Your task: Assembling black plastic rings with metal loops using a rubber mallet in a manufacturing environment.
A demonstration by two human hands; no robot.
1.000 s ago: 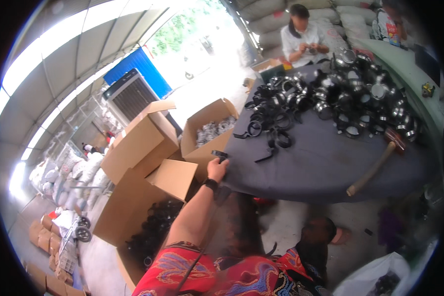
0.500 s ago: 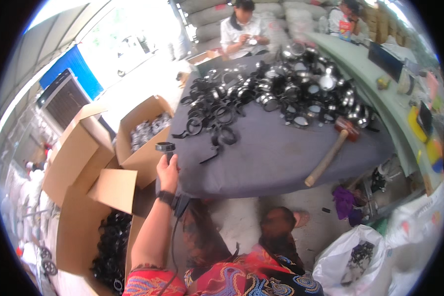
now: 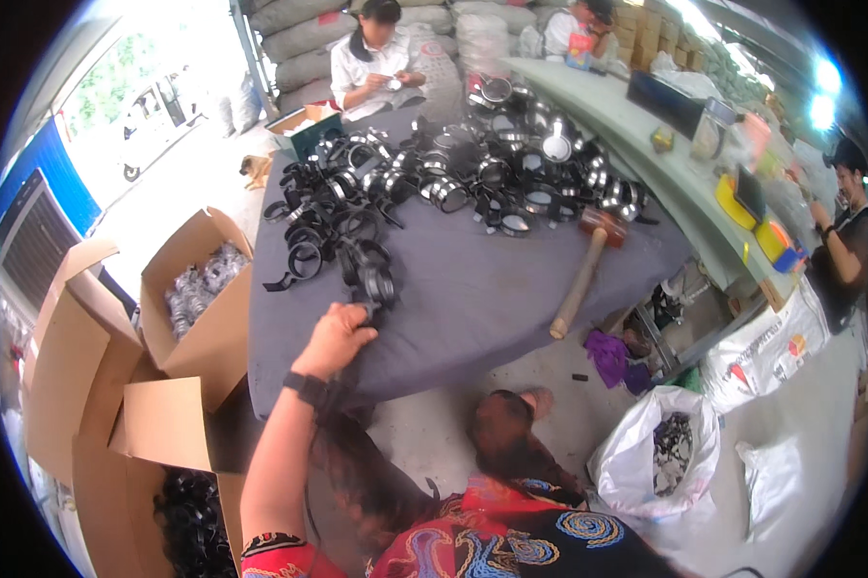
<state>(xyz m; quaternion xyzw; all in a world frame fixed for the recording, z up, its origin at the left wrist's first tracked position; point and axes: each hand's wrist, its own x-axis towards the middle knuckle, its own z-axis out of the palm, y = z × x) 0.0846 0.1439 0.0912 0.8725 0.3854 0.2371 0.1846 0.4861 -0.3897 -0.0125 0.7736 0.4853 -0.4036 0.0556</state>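
Observation:
My left hand reaches over the near left part of the table, its fingers closed on the short handle of a black ring-shaped piece. That ring rests against other loose black rings at the near edge of a large heap. Farther back, the heap holds black handled rings and shiny metal-rimmed round pieces. A mallet with a wooden handle and reddish head lies to the right of my hand. My right hand is out of view.
A grey cloth covers the table. Cardboard boxes at the left hold clear-wrapped and black pieces. A white sack with scraps stands at the right, below a green bench. A person in white sits across.
My left hand has gone from holding a black ring up beside the table's left edge to the loose rings on the tabletop. The view has swung right, revealing another person.

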